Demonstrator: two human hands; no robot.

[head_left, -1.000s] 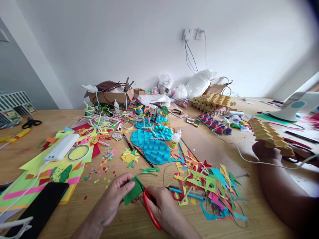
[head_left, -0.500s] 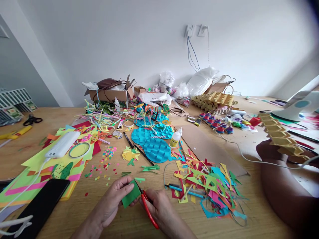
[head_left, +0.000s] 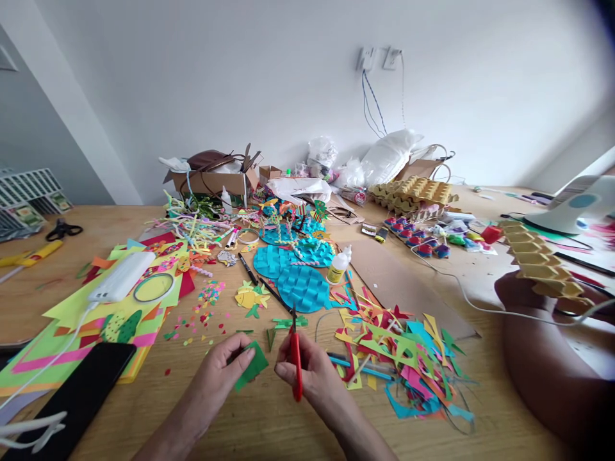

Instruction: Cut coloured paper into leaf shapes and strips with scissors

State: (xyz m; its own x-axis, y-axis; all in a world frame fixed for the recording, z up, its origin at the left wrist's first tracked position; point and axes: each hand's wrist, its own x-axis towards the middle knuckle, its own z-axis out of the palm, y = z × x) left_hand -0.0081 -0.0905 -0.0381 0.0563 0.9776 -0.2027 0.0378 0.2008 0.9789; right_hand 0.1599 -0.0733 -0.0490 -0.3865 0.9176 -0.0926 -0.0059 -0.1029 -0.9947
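Observation:
Between the thumb and fingers of my left hand [head_left: 222, 368] is a small piece of green paper [head_left: 255, 366]. My right hand [head_left: 312, 371] grips red-handled scissors [head_left: 296, 368], their dark blades pointing away from me and clear of the paper. Just beyond the hands lie thin green paper strips [head_left: 289, 323] and a narrow green offcut [head_left: 271, 339]. Further off are a yellow paper fish [head_left: 252, 297], a black pen [head_left: 277, 298] and blue woven paper ovals [head_left: 303, 288], with a white glue bottle [head_left: 339, 266] beside them.
A heap of coloured scraps [head_left: 403, 352] lies to the right. To the left are coloured sheets [head_left: 52, 358], a black phone [head_left: 77, 403] and a white power bank [head_left: 122, 278]. At the right edge, another person's arm [head_left: 533, 365] is near an egg carton [head_left: 542, 262].
The scissors have come away from the green paper, moving right and turning to point forward. A narrow green offcut now lies on the table beyond my hands.

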